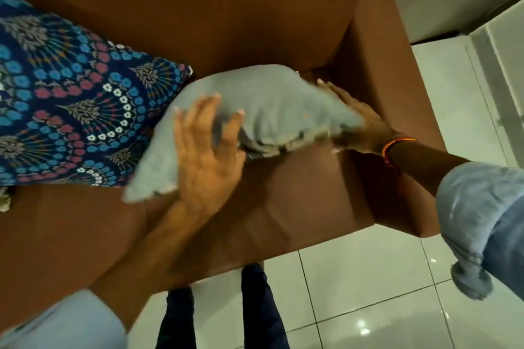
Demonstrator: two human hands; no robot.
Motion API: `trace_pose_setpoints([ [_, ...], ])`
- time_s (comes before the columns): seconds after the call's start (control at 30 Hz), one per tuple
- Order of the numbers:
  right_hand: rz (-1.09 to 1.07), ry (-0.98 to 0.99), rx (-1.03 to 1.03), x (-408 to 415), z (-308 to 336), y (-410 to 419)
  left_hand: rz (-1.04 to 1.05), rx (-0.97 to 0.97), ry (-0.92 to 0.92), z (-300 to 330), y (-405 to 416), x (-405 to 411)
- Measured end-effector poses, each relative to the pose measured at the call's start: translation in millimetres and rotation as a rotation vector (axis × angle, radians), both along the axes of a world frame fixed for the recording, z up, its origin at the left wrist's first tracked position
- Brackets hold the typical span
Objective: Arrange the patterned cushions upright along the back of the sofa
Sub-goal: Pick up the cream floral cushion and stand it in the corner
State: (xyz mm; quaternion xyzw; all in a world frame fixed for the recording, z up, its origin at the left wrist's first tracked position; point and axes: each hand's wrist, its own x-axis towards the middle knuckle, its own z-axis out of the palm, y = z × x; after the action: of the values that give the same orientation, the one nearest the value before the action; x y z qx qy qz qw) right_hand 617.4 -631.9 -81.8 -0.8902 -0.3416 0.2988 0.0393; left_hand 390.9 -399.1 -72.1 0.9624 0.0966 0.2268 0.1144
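Blue floral patterned cushion leaning on sofa back, grey cushion beside

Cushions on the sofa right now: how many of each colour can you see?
Blue patterned cushion: 1, leaning against the sofa back.
Plain grey cushion: 1, between the left hand and right hand.
A pale scrap at the left edge is too cut off to count.
Total: 2

Under my palms the grey cushion is soft, matt cloth, rumpled into folds. The patterned cushion beside it is smooth printed fabric, and the brown sofa wears a matt, faintly creased covering. The pale floor tiles are glossy, throwing back spots of light.
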Motion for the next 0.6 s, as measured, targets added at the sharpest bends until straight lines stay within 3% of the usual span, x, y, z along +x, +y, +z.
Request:
trace_pose_setpoints([
  [0.07, -0.048, -0.060, 0.086, 5.8, -4.1, 31.7, -0.037, 0.113, 0.224, 29.2, 40.7, 25.4],
  [0.13, -0.216, 0.108, 0.307, 10.5, -5.1, 71.6, 0.050, 0.156, 0.504, 49.2, 60.5, 52.5],
  [0.2, -0.357, 0.259, 0.458, 15.3, -2.4, 96.2, 0.126, 0.099, 0.566, 59.7, 64.4, 74.6],
  [0.37, -0.445, 0.385, 0.599, 44.2, 25.0, 84.9, 0.090, -0.141, 0.217, 70.6, 64.3, 94.1],
  [0.53, -0.324, 0.389, 0.634, 86.5, 85.1, 68.9, 0.136, -0.661, 0.075, 78.1, 64.1, 123.4],
  [0.6, -0.322, 0.358, 0.633, 94.4, 97.9, 70.0, 0.137, -0.735, 0.059, 73.2, 71.4, 136.9],
])
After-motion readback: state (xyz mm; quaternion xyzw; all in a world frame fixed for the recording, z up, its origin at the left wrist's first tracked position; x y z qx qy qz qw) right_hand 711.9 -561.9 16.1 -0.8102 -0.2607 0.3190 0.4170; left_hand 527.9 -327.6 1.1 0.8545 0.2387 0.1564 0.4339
